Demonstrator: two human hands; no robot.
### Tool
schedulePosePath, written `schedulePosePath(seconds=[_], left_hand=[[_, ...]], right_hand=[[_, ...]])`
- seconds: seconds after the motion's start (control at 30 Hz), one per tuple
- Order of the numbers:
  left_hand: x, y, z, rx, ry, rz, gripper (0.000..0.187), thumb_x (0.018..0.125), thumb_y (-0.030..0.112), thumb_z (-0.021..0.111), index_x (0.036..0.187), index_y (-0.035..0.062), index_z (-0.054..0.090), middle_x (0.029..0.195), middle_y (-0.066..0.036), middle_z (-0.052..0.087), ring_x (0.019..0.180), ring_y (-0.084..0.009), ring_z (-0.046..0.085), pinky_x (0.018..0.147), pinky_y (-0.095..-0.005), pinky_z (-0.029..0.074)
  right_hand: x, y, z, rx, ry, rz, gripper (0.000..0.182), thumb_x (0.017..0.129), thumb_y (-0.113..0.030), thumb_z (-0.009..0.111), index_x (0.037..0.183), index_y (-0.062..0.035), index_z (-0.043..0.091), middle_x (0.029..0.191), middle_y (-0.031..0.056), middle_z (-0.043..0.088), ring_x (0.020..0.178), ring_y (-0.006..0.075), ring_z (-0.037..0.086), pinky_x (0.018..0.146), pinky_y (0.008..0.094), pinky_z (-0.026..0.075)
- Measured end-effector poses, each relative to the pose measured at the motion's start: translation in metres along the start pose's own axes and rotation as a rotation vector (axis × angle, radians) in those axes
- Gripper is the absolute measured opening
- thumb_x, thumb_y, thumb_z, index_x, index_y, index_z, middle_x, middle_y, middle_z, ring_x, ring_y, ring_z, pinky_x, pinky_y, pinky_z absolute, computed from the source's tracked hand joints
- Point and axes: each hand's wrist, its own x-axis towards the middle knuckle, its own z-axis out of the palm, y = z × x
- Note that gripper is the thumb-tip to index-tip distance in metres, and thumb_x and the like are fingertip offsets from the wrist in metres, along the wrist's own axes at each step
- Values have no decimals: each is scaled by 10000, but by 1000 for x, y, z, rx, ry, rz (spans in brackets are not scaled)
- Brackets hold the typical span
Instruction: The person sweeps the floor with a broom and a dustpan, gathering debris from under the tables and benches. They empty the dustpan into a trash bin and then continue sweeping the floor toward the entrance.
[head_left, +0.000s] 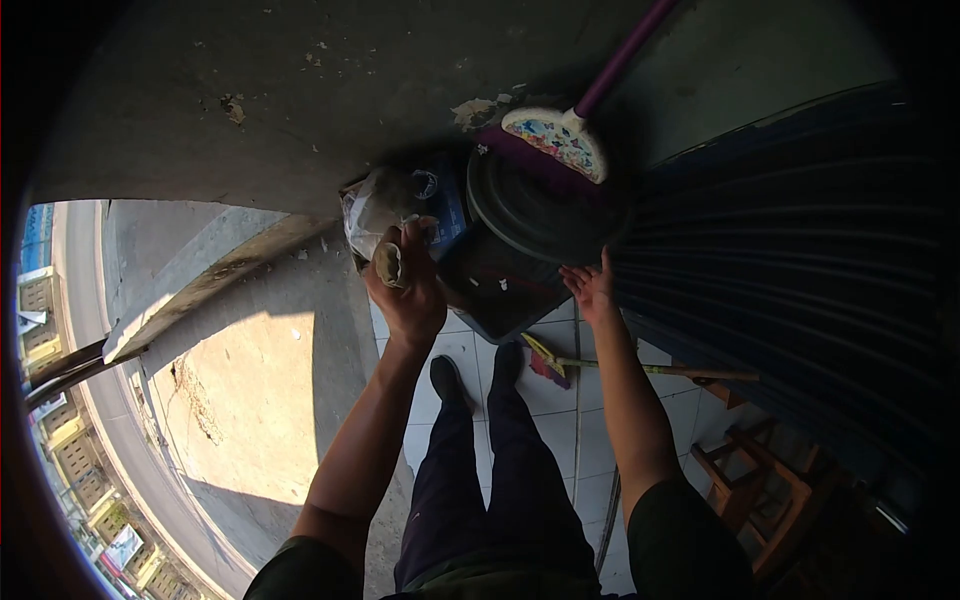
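Note:
My left hand (410, 300) is closed around a crumpled tan and pale wad (390, 264), whose kind I cannot tell. It is over the near side of a box (452, 212) with a clear plastic bag (366, 212) on top. A black bin (500, 310) stands just right of that hand, with small white scraps showing inside its dark opening. Its round black lid (505, 225) is tilted up at the back. Near the lid's lower right edge, my right hand (594, 288) is open, fingers apart and thumb up at the rim.
A purple-handled broom (555, 140) leans head-up behind the lid. On the white tiles, another broom (548, 365) lies with its handle toward a wooden stool (750, 480). A dark corrugated shutter (780, 220) runs along the right; sunlit concrete (240, 400) is at left.

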Motion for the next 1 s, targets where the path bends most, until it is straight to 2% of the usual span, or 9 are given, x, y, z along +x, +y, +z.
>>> schedulePosePath(seconds=[0.07,0.17,0.3,0.4,0.5,0.67,0.73,0.83,1.0], left_hand=[[2,1,23,228,-22,145,198,843,103,489,674,2,470,581,6,444,513,-49,398,430,-220,301],[-4,-3,36,328,-94,54,198,845,103,485,680,-8,486,586,-4,454,516,-64,403,449,-236,323],[-5,-13,36,223,-5,77,192,844,96,484,681,-6,493,585,-1,455,519,-54,382,449,-224,302],[-13,1,28,197,-43,6,214,847,90,473,652,3,462,576,16,426,511,-43,366,446,-209,280],[-35,6,-9,251,-145,-52,239,851,116,466,638,24,407,553,41,347,488,-28,323,433,-192,250],[-77,7,-84,271,-222,-183,287,862,166,458,624,88,318,531,54,300,458,-8,262,408,-180,204],[-84,7,-105,306,-227,-189,308,865,178,455,613,96,298,516,55,290,442,-6,245,397,-183,192],[-95,10,-129,415,-246,-190,331,869,195,437,597,97,277,498,51,273,441,-15,230,402,-198,179],[-100,30,-147,464,-221,-219,378,860,187,469,550,65,289,483,22,268,459,-56,241,408,-241,195]], right_hand=[[-4,-5,2,-39,7,-27,764,715,-652,426,1101,3,356,981,128,538,935,211,529,801,357,376],[-2,-4,1,-80,26,-55,723,710,-638,459,1046,0,402,918,111,561,832,191,572,709,311,430],[0,-4,-3,-37,-25,-11,716,706,-620,490,1045,4,399,890,107,566,776,190,587,663,291,451],[3,-3,-4,-61,-7,35,786,690,-618,514,1119,20,346,899,111,562,794,196,584,682,297,448],[12,10,-8,-109,54,118,979,646,-627,556,1273,18,169,1017,131,523,802,206,580,718,317,432],[16,24,-18,-259,2,164,838,705,-586,521,1283,-48,242,1118,109,505,821,197,571,711,325,423],[9,29,-30,-690,-34,45,738,734,-550,514,1231,-32,340,1044,101,543,882,191,548,725,336,423],[-37,22,-60,-1881,-121,-258,595,727,-472,547,1171,-95,428,1034,113,549,918,234,534,750,377,413],[-93,-13,-153,-2701,-41,-4,540,656,-421,618,1058,-77,510,1051,109,528,1009,253,462,833,428,348]])
